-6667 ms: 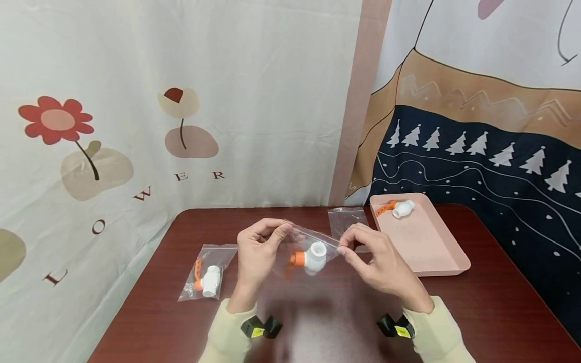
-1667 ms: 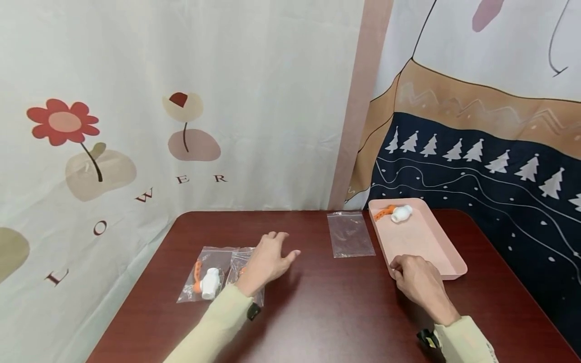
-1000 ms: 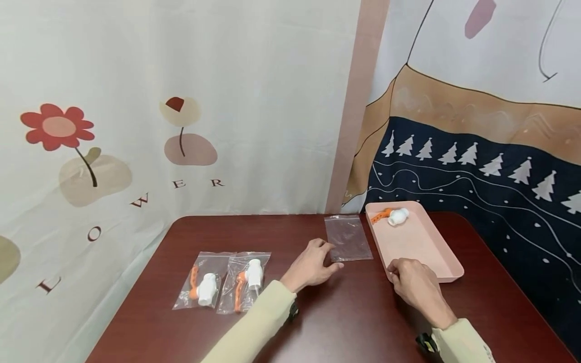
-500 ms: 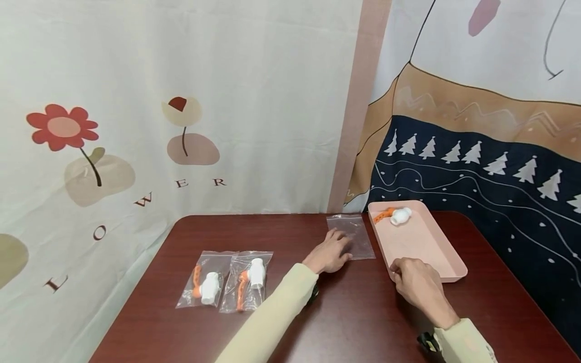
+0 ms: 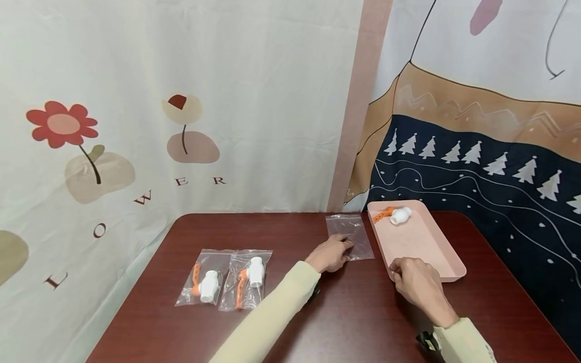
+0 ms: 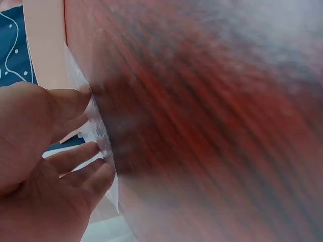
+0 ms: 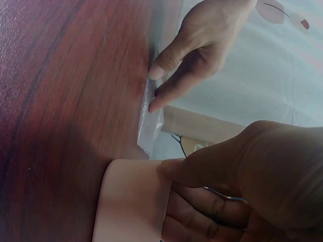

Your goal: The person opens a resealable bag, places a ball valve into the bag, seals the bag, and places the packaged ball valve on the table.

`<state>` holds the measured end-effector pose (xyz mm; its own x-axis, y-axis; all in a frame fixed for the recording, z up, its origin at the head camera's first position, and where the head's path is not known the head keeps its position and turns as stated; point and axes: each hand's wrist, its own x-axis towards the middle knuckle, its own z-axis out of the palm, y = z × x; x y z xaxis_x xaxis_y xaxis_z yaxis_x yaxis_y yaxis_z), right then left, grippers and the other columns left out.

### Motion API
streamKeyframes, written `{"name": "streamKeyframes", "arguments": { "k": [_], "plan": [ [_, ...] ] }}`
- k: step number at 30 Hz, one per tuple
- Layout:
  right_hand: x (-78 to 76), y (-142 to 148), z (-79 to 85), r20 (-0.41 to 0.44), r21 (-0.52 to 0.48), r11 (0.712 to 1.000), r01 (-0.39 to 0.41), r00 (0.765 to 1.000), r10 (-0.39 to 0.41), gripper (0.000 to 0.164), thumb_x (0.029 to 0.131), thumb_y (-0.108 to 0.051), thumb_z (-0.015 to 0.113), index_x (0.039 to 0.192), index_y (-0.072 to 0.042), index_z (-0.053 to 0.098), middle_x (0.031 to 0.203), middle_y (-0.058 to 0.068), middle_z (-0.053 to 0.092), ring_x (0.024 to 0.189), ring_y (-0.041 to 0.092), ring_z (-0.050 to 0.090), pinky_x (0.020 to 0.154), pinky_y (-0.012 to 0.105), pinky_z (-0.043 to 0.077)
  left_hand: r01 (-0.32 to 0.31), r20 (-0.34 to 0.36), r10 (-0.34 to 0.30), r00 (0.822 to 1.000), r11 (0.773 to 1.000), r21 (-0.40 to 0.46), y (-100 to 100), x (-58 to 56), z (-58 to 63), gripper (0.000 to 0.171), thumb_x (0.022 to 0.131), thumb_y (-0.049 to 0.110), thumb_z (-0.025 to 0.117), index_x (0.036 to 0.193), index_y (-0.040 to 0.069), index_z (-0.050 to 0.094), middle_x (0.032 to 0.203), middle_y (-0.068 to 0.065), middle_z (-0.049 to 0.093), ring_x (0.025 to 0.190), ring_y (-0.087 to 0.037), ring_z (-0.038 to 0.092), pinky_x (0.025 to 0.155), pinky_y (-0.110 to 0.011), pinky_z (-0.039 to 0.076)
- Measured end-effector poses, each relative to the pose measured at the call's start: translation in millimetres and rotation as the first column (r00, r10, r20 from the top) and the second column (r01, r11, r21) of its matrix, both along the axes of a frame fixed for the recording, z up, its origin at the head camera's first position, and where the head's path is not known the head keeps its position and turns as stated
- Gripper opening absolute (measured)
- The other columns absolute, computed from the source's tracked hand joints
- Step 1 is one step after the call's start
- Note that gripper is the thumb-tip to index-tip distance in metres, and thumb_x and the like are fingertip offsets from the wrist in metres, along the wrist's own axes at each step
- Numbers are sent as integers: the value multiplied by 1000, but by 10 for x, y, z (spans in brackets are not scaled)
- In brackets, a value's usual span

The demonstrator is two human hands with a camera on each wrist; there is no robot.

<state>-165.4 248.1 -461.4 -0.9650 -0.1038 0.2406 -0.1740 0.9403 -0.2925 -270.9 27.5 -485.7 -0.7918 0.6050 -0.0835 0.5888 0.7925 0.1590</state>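
Note:
My left hand (image 5: 330, 253) touches the near-left part of a clear zip bag (image 5: 360, 240), which lies flat with nothing visible inside. In the left wrist view, the thumb and fingertips rest along the edge of that bag (image 6: 103, 143). My right hand (image 5: 418, 285) holds the near-left corner of a pink tray (image 5: 415, 247); its thumb is on the rim in the right wrist view, with the fingers curled behind the wall. A white ball valve (image 5: 400, 216) with an orange lever lies at the tray's far end.
Two zip bags stand out at the left of the dark red table (image 5: 290, 327): one bagged white valve (image 5: 209, 286) and a second bagged valve (image 5: 256, 272), both with orange levers. The bags overlap slightly. A printed curtain (image 5: 263, 101) hangs behind the table's far edge.
Earlier, both hands held up a bagged valve; it now lies beside the other bagged one. My left hand has moved right onto the flat bag, while my right hand stays at the tray.

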Motion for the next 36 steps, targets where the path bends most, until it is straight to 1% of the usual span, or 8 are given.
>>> {"name": "streamKeyframes", "arguments": {
  "k": [4,8,10,17,22,25,29,36],
  "plan": [
    [1,16,15,-5,2,1000,-4,1000,4,12,81,-4,71,78,-15,74,75,0,71,64,19,63,53,41,50,27,-1,-27,1000,999,42,-43,36,6,43,103,23,61,146,20,59,160,-6,44,149,-21,41,119,-28,40],
    [1,30,16,-17,4,1000,1,1000,-1,14,80,-3,70,75,-16,73,73,-1,70,63,18,62,53,41,49,87,-47,-84,995,994,62,-110,89,4,43,101,23,65,143,18,61,155,-7,50,144,-20,47,119,-26,39],
    [0,31,10,-20,2,1000,-2,1000,2,15,80,-3,69,75,-16,73,72,-2,70,63,18,62,53,41,49,100,-60,-96,994,993,68,-150,128,-2,43,100,22,67,142,17,63,154,-7,52,143,-20,49,119,-25,38],
    [7,29,-10,8,-3,1000,2,1000,-2,13,81,-3,69,78,-15,74,75,-1,71,65,18,63,55,41,50,73,-21,-72,997,994,78,-276,276,-12,42,98,23,69,140,19,64,155,-10,52,144,-21,48,118,-27,40],
    [15,35,-14,26,-6,1000,10,1000,-10,12,81,-4,69,79,-15,75,76,0,72,67,19,64,56,42,51,90,-27,-89,996,993,76,-368,365,-3,42,97,25,71,138,20,66,153,-8,54,143,-20,50,117,-27,42],
    [13,30,-14,28,-11,1000,7,1000,-7,12,81,-4,69,78,-15,74,75,-1,71,66,18,63,56,41,51,87,-22,-85,996,992,96,-429,408,14,41,96,23,73,137,20,68,152,-7,55,142,-20,51,117,-26,42],
    [10,21,-11,19,-15,1000,7,1000,-7,13,81,-4,69,77,-16,73,73,-2,69,65,17,62,55,40,50,67,10,-68,998,991,114,-509,478,49,42,95,21,74,136,20,68,152,-8,55,142,-21,51,117,-28,42],
    [3,10,-2,18,-20,1000,4,1000,-4,15,80,-3,67,76,-17,73,72,-3,69,64,16,60,54,39,49,77,47,-84,995,989,127,-647,577,92,42,93,17,73,135,18,69,152,-8,55,143,-20,50,116,-27,43]
  ]
}}
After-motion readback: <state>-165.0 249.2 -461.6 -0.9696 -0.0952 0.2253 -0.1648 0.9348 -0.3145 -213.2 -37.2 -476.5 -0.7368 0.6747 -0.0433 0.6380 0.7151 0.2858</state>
